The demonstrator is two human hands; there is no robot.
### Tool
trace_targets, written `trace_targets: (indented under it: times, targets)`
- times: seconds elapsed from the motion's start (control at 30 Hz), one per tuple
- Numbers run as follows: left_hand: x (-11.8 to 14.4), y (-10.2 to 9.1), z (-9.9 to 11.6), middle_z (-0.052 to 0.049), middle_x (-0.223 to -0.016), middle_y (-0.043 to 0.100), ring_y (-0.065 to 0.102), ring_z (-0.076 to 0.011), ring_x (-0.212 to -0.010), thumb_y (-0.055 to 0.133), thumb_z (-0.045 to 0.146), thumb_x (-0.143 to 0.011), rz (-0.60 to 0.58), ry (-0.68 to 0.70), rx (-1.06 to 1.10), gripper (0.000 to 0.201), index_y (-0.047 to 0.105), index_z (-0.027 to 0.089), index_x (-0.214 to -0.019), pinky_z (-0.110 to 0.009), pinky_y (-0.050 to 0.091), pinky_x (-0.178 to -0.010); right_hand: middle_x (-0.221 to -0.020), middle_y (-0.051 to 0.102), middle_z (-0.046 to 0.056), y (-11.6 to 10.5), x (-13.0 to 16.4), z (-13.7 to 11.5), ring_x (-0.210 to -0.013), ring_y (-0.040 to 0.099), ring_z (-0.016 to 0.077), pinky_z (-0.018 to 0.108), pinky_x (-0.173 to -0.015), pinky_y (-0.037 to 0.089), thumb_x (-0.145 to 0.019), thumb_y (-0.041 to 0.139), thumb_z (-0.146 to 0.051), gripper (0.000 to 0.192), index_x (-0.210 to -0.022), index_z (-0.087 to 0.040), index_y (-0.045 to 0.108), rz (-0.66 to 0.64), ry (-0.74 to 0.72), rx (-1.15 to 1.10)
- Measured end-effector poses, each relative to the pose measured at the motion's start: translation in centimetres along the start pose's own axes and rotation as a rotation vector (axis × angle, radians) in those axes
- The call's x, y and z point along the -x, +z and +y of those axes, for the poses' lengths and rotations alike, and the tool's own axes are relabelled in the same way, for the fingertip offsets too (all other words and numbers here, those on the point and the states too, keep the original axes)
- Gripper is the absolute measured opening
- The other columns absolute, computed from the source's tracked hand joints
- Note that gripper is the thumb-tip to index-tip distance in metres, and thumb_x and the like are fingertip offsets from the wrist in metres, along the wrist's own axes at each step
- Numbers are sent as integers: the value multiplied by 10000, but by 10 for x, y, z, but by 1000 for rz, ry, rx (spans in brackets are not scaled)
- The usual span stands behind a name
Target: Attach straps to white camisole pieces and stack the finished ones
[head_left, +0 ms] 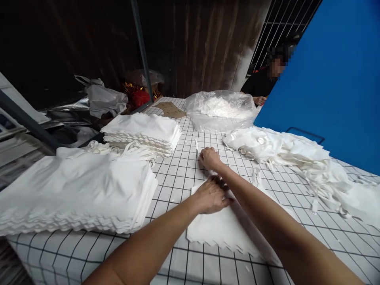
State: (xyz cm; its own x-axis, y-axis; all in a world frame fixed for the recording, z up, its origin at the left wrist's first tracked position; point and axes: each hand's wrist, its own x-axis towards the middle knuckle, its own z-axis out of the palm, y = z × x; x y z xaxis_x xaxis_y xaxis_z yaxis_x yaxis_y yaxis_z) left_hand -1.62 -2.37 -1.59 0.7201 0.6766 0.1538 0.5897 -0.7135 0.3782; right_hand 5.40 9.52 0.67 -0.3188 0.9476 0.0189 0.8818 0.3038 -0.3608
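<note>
A white cloth piece with a scalloped near edge lies on the checked table in front of me. It looks like a strapped garment, and a thin loop shows at its right side. My left hand rests palm down on its upper part, thumb stretched out; my right forearm partly hides the fingertips. Just beyond, my right hand is closed over the far end of the cloth. A narrow white strap sticks out past its fingers, which seem to pinch it. The right forearm crosses over the cloth.
Stacks of similar white pieces stand at left. A loose heap with tangled straps spreads along the right. Farther back are a clear plastic bag of white cloth and brown cardboard. A blue panel borders the right; a person sits behind.
</note>
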Motion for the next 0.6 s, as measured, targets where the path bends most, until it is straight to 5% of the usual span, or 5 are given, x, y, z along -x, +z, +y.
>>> trace_targets:
  times: [0.2,0.3,0.37,0.47,0.6]
  targets:
    - [-1,0,-1,-110,-1592,345,231,-346,-1494,333,543,-988,-87,-36,74,607,435,192,-1472,-525,241,-1205,-961,709,77,-72,70,5,-855,638,178,287,-717,493,-957,522,-357,205,-1041,-172,555,-339,-336,-577]
    - [0,1,-2,-99,-1610,318,165,-343,-1518,392,534,-970,-123,-70,131,633,399,189,-1500,-522,177,-1231,-1048,718,67,-113,141,3,-923,665,197,312,-776,515,-939,586,-377,240,-1110,-213,628,-710,-499,-554]
    - [-1,3,-3,-90,-1629,279,118,-330,-1531,395,526,-972,-129,-66,139,630,387,194,-1508,-535,118,-1242,-1089,724,53,-127,181,3,-936,677,199,323,-805,522,-951,577,-367,296,-1228,-273,624,-831,-485,-495]
    - [-3,5,-2,-90,-1632,271,127,-330,-1530,429,507,-968,-121,-49,113,580,443,211,-1467,-552,95,-1235,-1094,719,67,-121,210,14,-886,679,202,325,-740,525,-966,538,-419,332,-1258,-281,618,-653,-337,-454]
    - [-5,5,1,-92,-1579,371,233,-319,-1495,486,448,-950,-75,-6,83,490,521,219,-1382,-512,143,-1228,-855,683,57,-83,196,44,-691,593,158,279,-584,443,-924,536,-562,392,-957,-186,643,-269,-52,-462]
